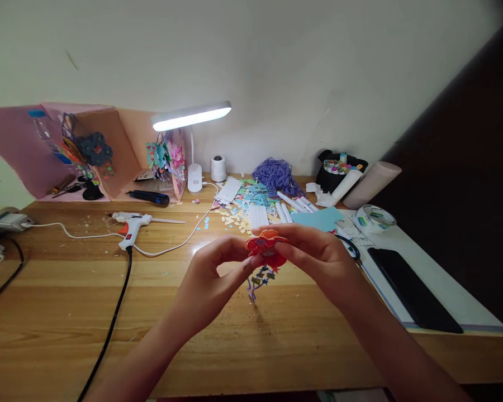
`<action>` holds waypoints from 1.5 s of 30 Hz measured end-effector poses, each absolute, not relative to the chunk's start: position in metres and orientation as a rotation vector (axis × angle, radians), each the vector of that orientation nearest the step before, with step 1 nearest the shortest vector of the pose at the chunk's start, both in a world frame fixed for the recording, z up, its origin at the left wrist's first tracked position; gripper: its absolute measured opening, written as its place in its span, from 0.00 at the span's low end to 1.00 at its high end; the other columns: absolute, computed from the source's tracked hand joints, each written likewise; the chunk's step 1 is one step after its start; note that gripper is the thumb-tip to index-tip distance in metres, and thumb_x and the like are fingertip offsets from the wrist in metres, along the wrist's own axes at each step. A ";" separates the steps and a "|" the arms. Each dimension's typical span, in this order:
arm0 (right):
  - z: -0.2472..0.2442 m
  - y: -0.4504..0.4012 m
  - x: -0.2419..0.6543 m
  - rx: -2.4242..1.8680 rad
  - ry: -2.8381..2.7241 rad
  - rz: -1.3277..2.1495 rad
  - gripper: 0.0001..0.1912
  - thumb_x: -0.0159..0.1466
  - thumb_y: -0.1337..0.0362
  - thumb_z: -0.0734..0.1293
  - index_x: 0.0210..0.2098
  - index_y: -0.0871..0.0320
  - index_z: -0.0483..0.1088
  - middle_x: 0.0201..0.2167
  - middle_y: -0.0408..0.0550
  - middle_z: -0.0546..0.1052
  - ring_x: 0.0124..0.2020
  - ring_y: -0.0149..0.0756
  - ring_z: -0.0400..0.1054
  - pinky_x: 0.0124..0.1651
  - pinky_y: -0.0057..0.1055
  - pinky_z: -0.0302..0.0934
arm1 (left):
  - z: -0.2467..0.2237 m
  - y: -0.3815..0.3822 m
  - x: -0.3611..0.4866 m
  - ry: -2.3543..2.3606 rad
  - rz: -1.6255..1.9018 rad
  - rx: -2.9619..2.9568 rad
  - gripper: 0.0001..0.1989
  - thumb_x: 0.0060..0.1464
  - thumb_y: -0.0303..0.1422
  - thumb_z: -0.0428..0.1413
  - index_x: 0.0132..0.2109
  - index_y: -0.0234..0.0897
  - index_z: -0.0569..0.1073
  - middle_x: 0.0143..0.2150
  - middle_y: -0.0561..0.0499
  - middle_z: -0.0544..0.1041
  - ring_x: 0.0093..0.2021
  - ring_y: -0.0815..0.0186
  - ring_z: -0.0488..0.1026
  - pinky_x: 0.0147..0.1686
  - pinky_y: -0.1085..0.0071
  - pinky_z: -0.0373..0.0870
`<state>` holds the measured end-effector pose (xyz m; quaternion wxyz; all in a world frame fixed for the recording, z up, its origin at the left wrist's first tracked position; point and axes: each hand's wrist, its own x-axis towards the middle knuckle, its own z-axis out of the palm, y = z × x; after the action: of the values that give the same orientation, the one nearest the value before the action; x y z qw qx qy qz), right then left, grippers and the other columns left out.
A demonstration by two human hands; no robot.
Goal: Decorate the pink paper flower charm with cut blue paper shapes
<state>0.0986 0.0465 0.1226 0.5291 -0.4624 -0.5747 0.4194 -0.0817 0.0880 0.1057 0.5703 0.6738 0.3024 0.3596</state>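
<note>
No lettering, brand or number can be read with certainty. Well to the right of the desk lamp, a roll of tape carries green and blue label patches, their print too small to make out. Also right of the lamp, a pale sheet bears dark, letter-like marks, too blurred to read. Directly below the lamp's head, faint marks on its white base are equally unclear.
</note>
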 end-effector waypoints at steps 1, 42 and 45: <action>0.122 0.047 0.098 -1.117 -1.374 1.005 0.10 0.60 0.59 0.69 0.42 0.48 0.76 0.45 0.44 0.79 0.42 0.39 0.75 0.41 0.33 0.73 | 0.104 0.089 -0.081 0.669 0.831 1.533 0.08 0.56 0.37 0.58 0.39 0.36 0.74 0.38 0.50 0.79 0.40 0.64 0.76 0.43 0.68 0.72; 0.133 0.082 0.141 -0.945 -1.646 1.439 0.17 0.65 0.51 0.63 0.43 0.58 0.70 0.16 0.34 0.55 0.17 0.24 0.44 0.19 0.24 0.40 | 0.127 0.081 -0.107 0.655 0.595 1.557 0.11 0.59 0.34 0.54 0.48 0.45 0.76 0.43 0.53 0.79 0.42 0.67 0.75 0.40 0.75 0.71; 0.144 0.072 0.139 -1.061 -1.992 1.360 0.23 0.57 0.47 0.69 0.43 0.58 0.73 0.18 0.34 0.54 0.18 0.24 0.45 0.20 0.25 0.41 | 0.127 0.083 -0.106 0.658 0.558 1.601 0.11 0.59 0.34 0.55 0.48 0.44 0.76 0.43 0.53 0.79 0.42 0.67 0.75 0.40 0.74 0.71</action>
<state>0.1388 0.0720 0.1439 0.2505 -0.3899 -0.7317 0.4998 -0.1059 0.0830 0.1268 0.6143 0.6946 0.2855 0.2420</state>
